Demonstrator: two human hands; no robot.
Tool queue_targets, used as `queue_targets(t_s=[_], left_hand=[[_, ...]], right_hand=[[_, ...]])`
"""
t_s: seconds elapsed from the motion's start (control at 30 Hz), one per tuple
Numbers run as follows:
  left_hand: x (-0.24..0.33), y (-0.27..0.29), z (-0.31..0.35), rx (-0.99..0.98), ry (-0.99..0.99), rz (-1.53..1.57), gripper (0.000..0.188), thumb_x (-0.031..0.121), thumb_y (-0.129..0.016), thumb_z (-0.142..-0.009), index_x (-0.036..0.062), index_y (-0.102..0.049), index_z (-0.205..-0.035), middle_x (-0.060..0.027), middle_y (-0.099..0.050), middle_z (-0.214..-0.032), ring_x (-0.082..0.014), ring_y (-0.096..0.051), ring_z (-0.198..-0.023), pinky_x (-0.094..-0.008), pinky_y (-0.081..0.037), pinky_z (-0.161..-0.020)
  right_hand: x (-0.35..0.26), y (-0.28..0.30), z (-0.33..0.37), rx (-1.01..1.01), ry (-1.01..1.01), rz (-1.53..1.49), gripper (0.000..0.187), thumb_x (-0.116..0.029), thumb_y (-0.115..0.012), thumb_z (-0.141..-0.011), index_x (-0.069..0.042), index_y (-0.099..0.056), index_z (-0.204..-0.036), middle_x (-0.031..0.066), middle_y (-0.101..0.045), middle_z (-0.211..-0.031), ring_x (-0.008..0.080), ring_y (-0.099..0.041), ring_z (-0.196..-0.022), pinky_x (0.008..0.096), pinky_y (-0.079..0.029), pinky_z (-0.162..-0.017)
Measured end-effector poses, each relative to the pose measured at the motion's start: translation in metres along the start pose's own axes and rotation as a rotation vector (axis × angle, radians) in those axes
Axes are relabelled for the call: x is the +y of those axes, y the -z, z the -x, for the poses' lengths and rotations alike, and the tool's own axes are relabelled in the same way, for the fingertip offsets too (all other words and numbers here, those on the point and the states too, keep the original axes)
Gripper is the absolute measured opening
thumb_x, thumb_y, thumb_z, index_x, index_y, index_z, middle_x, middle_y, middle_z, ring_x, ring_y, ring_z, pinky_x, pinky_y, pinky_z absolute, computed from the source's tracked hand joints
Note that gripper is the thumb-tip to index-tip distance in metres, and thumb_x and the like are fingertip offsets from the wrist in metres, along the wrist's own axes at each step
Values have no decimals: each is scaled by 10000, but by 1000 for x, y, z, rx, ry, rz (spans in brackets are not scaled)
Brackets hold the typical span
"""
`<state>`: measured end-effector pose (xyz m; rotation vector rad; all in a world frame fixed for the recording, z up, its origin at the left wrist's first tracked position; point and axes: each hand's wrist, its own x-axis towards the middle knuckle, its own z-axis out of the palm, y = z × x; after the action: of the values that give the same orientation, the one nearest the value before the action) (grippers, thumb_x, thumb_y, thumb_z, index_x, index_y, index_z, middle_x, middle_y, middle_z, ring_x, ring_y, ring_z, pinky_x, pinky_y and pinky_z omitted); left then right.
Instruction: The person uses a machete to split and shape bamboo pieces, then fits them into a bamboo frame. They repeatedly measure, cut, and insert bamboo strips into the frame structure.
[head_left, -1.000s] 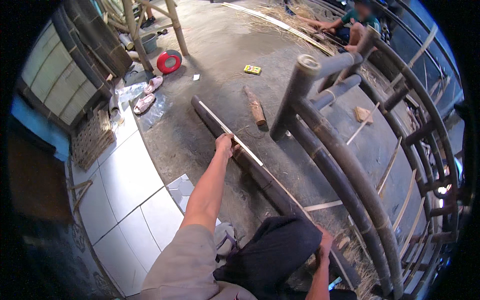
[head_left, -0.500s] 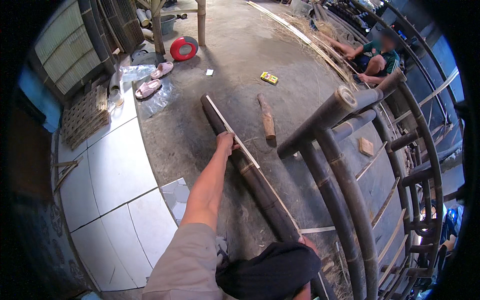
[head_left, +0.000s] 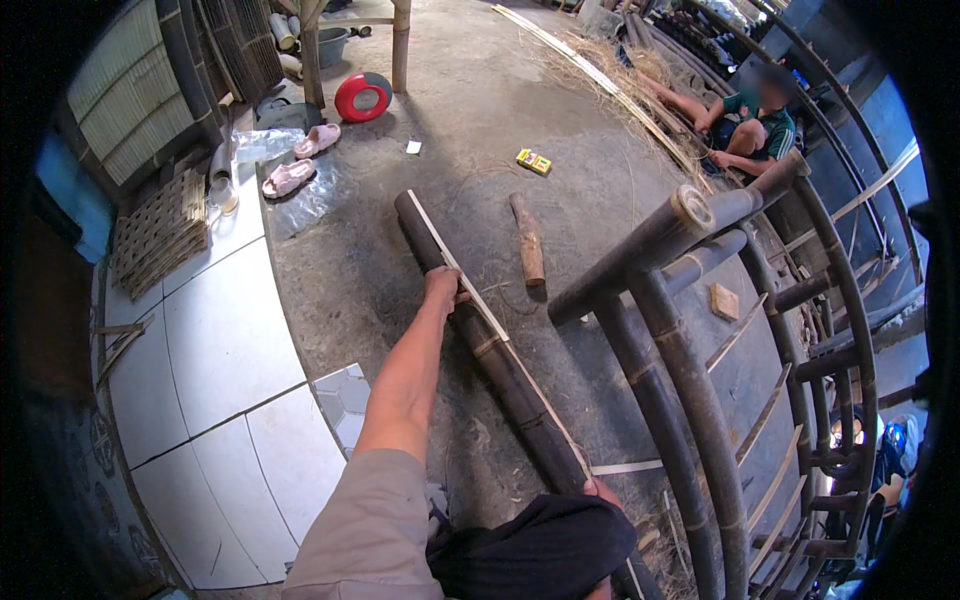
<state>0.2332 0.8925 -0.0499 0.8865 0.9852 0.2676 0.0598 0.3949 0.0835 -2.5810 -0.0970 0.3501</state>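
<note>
Our left hand (head_left: pixel 440 285) grips a pale strip (head_left: pixel 486 308) along a dark bamboo pole (head_left: pixel 518 395) running from eleven o'clock to five; we cannot tell whether our right hand (head_left: pixel 603 489), partly hidden behind a knee (head_left: pixel 570 532) at five o'clock, is closed.

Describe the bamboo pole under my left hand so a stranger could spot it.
Start from the white floor tiles at left. Right of them, a thick, dark bamboo pole slants toward the lower right beneath your left hand. Unlike the joined poles of the bamboo frame further right, it has a pale strip along it.
</note>
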Motion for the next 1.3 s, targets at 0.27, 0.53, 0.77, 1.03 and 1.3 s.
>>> queue_targets(t_s=[0.27,0.53,0.77,1.03,1.3], left_hand=[[4,2,1,33,11,-1,121,145,-590,-987,40,-644,-961,-74,-651,-836,-205,-651,-659,-349,-615,-492],[5,-1,-4,61,35,-14,120,135,-597,-979,32,-644,-939,-86,-656,-800,-215,-656,-653,-354,-605,-480],[7,-1,-3,100,-18,-81,82,71,-615,-946,0,-604,-906,-100,-627,-784,-230,-644,-654,-381,-632,-490],[7,-3,3,217,-27,-102,150,39,-655,-911,39,-524,-982,-118,-607,-823,-239,-635,-657,-392,-627,-472],[2,-2,-7,236,-54,-153,152,40,-670,-899,41,-532,-962,-126,-618,-813,-246,-638,-625,-414,-597,-465]], right_hand=[[-8,5,-5,-98,-36,74,444,-463,-508,-1016,-113,-725,-1181,220,-715,-943,431,-682,-945,511,-509,-842],[-20,5,4,-1,-31,15,418,-435,-518,-1014,-108,-718,-1181,220,-705,-974,430,-663,-980,514,-496,-867],[-37,15,4,-4,-16,135,391,-409,-521,-1008,-114,-719,-1171,223,-696,-985,438,-650,-975,530,-487,-885],[-43,17,5,-4,4,111,351,-353,-515,-1020,-96,-721,-1143,197,-700,-966,418,-649,-973,512,-487,-871],[-40,12,7,28,-61,82,348,-328,-550,-1010,-69,-718,-1171,223,-704,-999,418,-655,-1005,494,-489,-916]])
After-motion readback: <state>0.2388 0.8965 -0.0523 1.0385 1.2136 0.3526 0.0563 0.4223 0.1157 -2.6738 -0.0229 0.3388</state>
